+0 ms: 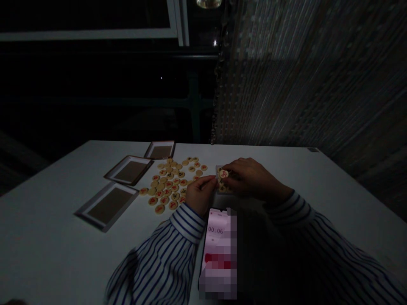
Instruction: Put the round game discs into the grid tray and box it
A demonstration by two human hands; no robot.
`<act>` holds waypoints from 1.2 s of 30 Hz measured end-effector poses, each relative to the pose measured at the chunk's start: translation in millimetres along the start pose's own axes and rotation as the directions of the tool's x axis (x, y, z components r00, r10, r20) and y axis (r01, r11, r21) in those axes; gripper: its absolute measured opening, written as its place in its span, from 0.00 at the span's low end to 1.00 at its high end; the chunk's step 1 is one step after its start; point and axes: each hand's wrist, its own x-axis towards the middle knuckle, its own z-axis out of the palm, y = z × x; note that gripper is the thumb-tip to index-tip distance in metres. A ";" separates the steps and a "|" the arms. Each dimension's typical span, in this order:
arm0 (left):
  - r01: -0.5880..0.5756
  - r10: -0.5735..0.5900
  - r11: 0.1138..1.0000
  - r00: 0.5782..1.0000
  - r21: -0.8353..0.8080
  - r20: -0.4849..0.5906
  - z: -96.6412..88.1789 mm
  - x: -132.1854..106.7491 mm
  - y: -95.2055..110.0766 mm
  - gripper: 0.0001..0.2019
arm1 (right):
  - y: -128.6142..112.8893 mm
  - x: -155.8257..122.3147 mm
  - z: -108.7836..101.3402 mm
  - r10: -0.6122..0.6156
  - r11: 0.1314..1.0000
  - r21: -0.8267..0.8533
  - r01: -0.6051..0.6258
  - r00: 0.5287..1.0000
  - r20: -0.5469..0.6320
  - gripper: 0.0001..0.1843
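Observation:
A small light-coloured box (pixel 225 191) sits on the white table, with several round xiangqi pieces in it that bear dark characters. My left hand (pixel 201 195) pinches the box's left edge between thumb and fingers. Over the box, my right hand (pixel 254 180) is closed on a xiangqi piece (pixel 224 174) with a red character facing up. Its palm hides the right part of the box. Left of my left hand spreads a loose heap of xiangqi pieces (pixel 173 205), some red-marked, some dark-marked, others blank side up.
Three shallow open trays or lids stand at the left: a near one (pixel 106 206), a middle one (pixel 129 170) and a far one (pixel 160 149). A lit phone (pixel 213 241) showing a timer lies between my forearms. A bead curtain (pixel 273 76) hangs beyond the white table (pixel 337 203). The room is dim.

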 end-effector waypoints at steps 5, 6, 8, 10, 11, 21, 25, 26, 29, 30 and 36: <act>-0.144 0.134 0.958 0.989 0.250 0.057 -3.9 4.0 -12.1 0.08 | 1.6 0.0 -6.1 0.020 0.999 -0.031 -0.020 1.000 0.010 0.17; -0.178 0.162 0.933 0.984 0.311 0.076 -5.1 5.0 -15.3 0.09 | 2.8 -0.1 -7.0 0.021 0.999 -0.034 -0.021 1.000 0.015 0.17; -0.250 0.223 0.859 0.968 0.447 0.114 -7.2 6.3 -20.4 0.10 | 5.9 -0.8 -8.8 0.030 0.999 -0.044 -0.029 0.999 0.031 0.17; -0.333 0.274 0.754 0.943 0.566 0.190 -8.5 6.3 -22.1 0.11 | 9.4 -2.1 -10.8 0.048 0.997 -0.061 -0.046 0.998 0.046 0.18; -0.370 0.292 0.698 0.929 0.613 0.228 -8.8 5.8 -21.5 0.11 | 11.1 -2.9 -11.8 0.058 0.996 -0.068 -0.054 0.997 0.051 0.18; -0.469 0.255 0.399 0.882 0.788 0.396 -7.5 1.7 -15.0 0.12 | 22.5 -8.3 -14.0 0.086 0.993 -0.089 -0.078 0.992 0.094 0.16; -0.489 0.226 0.355 0.872 0.797 0.435 -7.4 2.0 -16.1 0.12 | 26.2 -10.0 -12.9 0.117 0.987 -0.125 -0.102 0.985 0.125 0.16; -0.495 0.224 0.350 0.869 0.795 0.442 -7.4 2.1 -16.6 0.12 | 26.9 -10.4 -12.7 0.125 0.985 -0.133 -0.107 0.983 0.137 0.16; -0.499 0.218 0.341 0.867 0.797 0.449 -7.8 2.4 -18.8 0.12 | 28.7 -11.3 -11.7 0.156 0.980 -0.148 -0.132 0.973 0.172 0.16; -0.498 0.215 0.335 0.867 0.800 0.450 -7.9 2.5 -19.5 0.12 | 29.3 -11.5 -11.2 0.165 0.980 -0.145 -0.140 0.969 0.183 0.16; -0.497 0.195 0.333 0.868 0.801 0.457 -8.3 2.3 -20.3 0.12 | 30.8 -11.6 -5.6 0.209 0.975 -0.132 -0.181 0.945 0.249 0.15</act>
